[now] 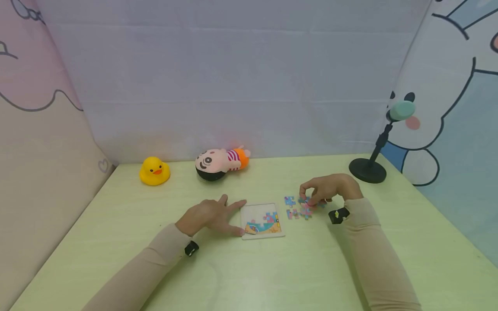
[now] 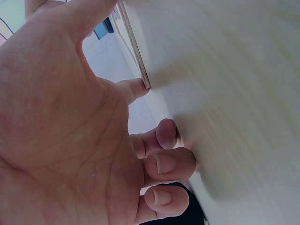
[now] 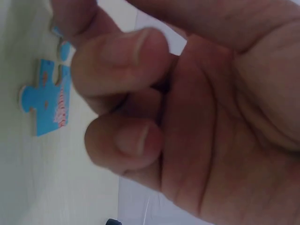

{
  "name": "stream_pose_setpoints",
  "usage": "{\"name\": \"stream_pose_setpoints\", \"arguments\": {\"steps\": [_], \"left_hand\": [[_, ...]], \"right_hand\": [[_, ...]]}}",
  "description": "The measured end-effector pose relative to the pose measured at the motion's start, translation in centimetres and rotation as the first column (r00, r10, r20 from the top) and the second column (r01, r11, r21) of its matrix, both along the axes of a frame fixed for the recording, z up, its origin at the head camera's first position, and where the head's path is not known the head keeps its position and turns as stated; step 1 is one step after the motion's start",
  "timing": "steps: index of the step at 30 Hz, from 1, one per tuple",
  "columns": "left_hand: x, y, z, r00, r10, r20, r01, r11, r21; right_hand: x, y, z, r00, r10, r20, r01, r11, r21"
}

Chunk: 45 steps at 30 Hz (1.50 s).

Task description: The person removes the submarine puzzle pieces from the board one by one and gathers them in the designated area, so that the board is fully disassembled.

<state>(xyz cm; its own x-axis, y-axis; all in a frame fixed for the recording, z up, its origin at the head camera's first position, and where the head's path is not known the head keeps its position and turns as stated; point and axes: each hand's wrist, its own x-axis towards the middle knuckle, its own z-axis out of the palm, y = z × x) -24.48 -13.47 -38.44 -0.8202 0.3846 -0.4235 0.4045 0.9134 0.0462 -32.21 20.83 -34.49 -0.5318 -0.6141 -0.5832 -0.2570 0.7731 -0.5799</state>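
A square puzzle tray (image 1: 263,238) with a pale rim lies in the middle of the table. Joined pieces (image 1: 268,226) with a beach-coloured picture fill its lower and right parts. My left hand (image 1: 208,216) is spread at the tray's left side, with thumb and index finger touching its two left corners; the other fingers rest on the table in the left wrist view. Right of the tray lie several loose jigsaw pieces (image 1: 289,201). Among them reach the thumb and index fingertips of my right hand (image 1: 327,188); whether they pinch a piece cannot be seen. A blue piece (image 3: 50,98) lies near its curled fingers.
At the table's back stand a yellow rubber duck (image 1: 154,172) and, lying on its side, a plush doll (image 1: 221,162). A black stand with a mint-green head (image 1: 367,169) is at the back right. Patterned cloths hang behind and beside the table.
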Motion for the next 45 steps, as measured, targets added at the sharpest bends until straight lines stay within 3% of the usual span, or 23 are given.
{"name": "stream_pose_setpoints", "arguments": {"steps": [7,15,19,30,40,45], "left_hand": [[0.1,0.0,0.0,1.0,0.008,0.008,-0.008,1.0,0.012],[0.1,0.1,-0.1,1.0,0.01,0.012,-0.01,1.0,0.012],[0.1,0.0,-0.1,1.0,0.006,0.011,-0.006,1.0,0.011],[0.1,0.0,-0.1,1.0,0.007,0.013,-0.007,1.0,0.014],[0.0,0.1,0.0,1.0,0.011,0.012,-0.011,1.0,-0.012],[0.1,0.1,0.1,1.0,0.009,0.013,-0.009,1.0,-0.013]], "right_hand": [[0.0,0.3,-0.6,0.997,-0.054,0.055,0.051,0.997,0.06],[0.5,0.4,-0.4,0.993,-0.119,-0.006,0.119,0.987,0.111],[0.5,0.2,-0.2,0.996,-0.076,-0.036,0.079,0.991,0.106],[0.9,-3.5,-0.4,0.99,0.087,-0.108,-0.095,0.993,-0.071],[2.2,-7.4,-0.8,0.972,0.132,-0.193,-0.135,0.991,-0.005],[3.1,-9.0,-1.2,0.965,0.121,-0.233,-0.118,0.993,0.027]]}}
